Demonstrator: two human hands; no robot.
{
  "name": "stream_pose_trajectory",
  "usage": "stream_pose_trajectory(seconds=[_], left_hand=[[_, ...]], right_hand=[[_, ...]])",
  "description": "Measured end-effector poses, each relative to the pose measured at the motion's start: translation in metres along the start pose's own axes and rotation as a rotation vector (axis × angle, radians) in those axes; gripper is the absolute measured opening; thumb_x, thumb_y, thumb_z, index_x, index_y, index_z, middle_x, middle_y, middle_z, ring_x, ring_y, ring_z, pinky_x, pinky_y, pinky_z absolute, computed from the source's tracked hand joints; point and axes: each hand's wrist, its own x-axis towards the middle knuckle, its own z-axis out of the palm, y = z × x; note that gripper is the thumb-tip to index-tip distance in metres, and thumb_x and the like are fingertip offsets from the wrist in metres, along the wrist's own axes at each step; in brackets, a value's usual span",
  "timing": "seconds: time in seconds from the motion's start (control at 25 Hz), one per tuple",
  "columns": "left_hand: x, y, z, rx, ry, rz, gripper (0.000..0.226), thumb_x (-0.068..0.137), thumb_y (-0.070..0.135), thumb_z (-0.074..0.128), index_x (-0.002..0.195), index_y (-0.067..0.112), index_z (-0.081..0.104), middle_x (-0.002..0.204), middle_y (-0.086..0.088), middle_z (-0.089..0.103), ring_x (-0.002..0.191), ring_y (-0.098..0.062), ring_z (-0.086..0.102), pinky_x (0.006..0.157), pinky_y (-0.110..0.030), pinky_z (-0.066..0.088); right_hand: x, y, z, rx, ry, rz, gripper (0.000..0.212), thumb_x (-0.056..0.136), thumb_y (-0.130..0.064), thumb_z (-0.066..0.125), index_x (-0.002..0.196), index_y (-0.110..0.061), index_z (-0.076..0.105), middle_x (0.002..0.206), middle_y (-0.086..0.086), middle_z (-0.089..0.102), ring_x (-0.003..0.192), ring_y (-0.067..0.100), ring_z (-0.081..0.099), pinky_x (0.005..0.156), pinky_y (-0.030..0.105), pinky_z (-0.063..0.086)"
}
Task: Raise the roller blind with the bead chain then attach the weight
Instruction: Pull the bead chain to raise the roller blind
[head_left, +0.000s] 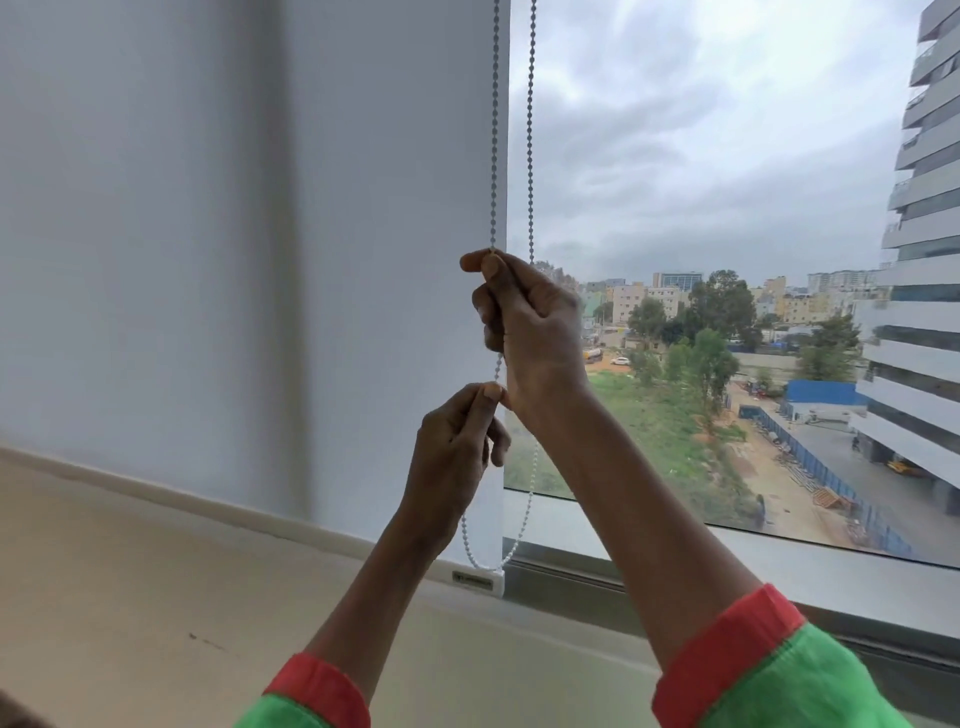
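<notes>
My right hand grips the near strand of the bead chain beside the roller blind; my left hand pinches it lower down. My forearm hides part of the far strand. The blind's bottom rail rests at the sill.

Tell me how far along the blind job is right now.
Barely started: the roller blind hangs fully down, its bottom rail at the sill. In hand: the right hand grips one strand of the bead chain up high, and the left hand pinches it lower. Left: raising the blind and attaching the weight, which isn't visible.
</notes>
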Motion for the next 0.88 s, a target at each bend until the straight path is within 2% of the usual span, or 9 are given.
stream_pose_trajectory(seconds=[0.08,0.16,0.28,0.48,0.6,0.64,0.72,0.8,0.88], left_hand=[[0.004,-0.001,-0.005,0.109,0.008,-0.034,0.032,0.099,0.033,0.038,0.079,0.033,0.062,0.058,0.009,0.065,0.044,-0.003,0.046,0.046,-0.009,0.035],[0.012,0.003,-0.009,0.169,0.04,-0.065,0.031,0.1,0.038,0.031,0.09,0.034,0.06,0.077,0.019,0.067,0.064,0.004,0.059,0.057,-0.008,0.041],[0.031,0.018,-0.011,0.105,0.098,-0.073,0.033,0.099,0.044,0.026,0.097,0.035,0.058,0.099,0.011,0.064,0.09,-0.001,0.061,0.077,-0.02,0.046],[0.058,0.055,-0.005,-0.101,0.142,-0.024,0.038,0.1,0.04,0.029,0.104,0.021,0.062,0.101,-0.001,0.067,0.097,-0.015,0.065,0.078,-0.024,0.051],[0.07,0.074,0.0,-0.191,0.082,-0.005,0.035,0.1,0.036,0.033,0.107,0.015,0.061,0.089,-0.004,0.068,0.081,-0.014,0.067,0.075,-0.027,0.051],[0.073,0.078,0.002,-0.218,0.054,0.013,0.033,0.1,0.034,0.035,0.107,0.014,0.061,0.079,-0.003,0.066,0.067,-0.012,0.062,0.065,-0.024,0.049],[0.075,0.081,0.008,-0.249,0.053,0.054,0.027,0.099,0.027,0.041,0.1,0.013,0.063,0.061,-0.002,0.05,0.049,-0.01,0.04,0.046,-0.02,0.034],[0.074,0.078,0.012,-0.26,0.118,0.079,0.022,0.098,0.02,0.045,0.09,0.014,0.065,0.056,0.0,0.033,0.046,-0.009,0.026,0.042,-0.02,0.021],[0.07,0.071,0.01,-0.258,0.153,0.087,0.021,0.097,0.019,0.047,0.085,0.017,0.065,0.054,0.003,0.032,0.044,-0.007,0.024,0.041,-0.02,0.019]], right_hand=[[-0.004,0.004,-0.005,0.005,-0.014,-0.01,0.02,0.095,-0.012,0.05,0.089,-0.011,0.069,0.05,-0.006,0.04,0.044,0.005,0.031,0.042,0.017,0.027],[-0.007,0.008,-0.011,0.029,-0.042,-0.006,0.02,0.095,-0.012,0.049,0.089,-0.011,0.068,0.049,-0.007,0.039,0.044,0.005,0.03,0.042,0.016,0.028],[-0.014,0.013,-0.017,0.059,-0.091,0.009,0.02,0.096,-0.012,0.049,0.091,-0.01,0.068,0.048,-0.008,0.039,0.042,0.002,0.035,0.042,0.015,0.03],[-0.035,0.033,-0.028,0.065,-0.108,0.074,0.021,0.095,-0.014,0.05,0.092,-0.016,0.071,0.049,-0.009,0.044,0.045,0.004,0.033,0.043,0.014,0.028],[-0.051,0.046,-0.034,0.051,-0.144,0.107,0.024,0.095,-0.015,0.05,0.084,-0.02,0.07,0.049,-0.011,0.042,0.046,0.005,0.033,0.045,0.014,0.027],[-0.055,0.05,-0.035,0.043,-0.149,0.118,0.023,0.095,-0.016,0.05,0.084,-0.02,0.07,0.049,-0.01,0.042,0.047,0.005,0.032,0.045,0.015,0.027],[-0.06,0.056,-0.037,0.014,-0.16,0.136,0.023,0.095,-0.016,0.05,0.084,-0.02,0.07,0.049,-0.009,0.042,0.046,0.005,0.032,0.045,0.015,0.028],[-0.061,0.06,-0.037,-0.011,-0.184,0.155,0.023,0.095,-0.014,0.051,0.084,-0.019,0.071,0.049,-0.009,0.042,0.046,0.005,0.033,0.045,0.015,0.028],[-0.06,0.062,-0.04,0.002,-0.218,0.201,0.023,0.094,-0.013,0.051,0.084,-0.017,0.071,0.05,-0.007,0.044,0.046,0.005,0.034,0.045,0.015,0.029]])
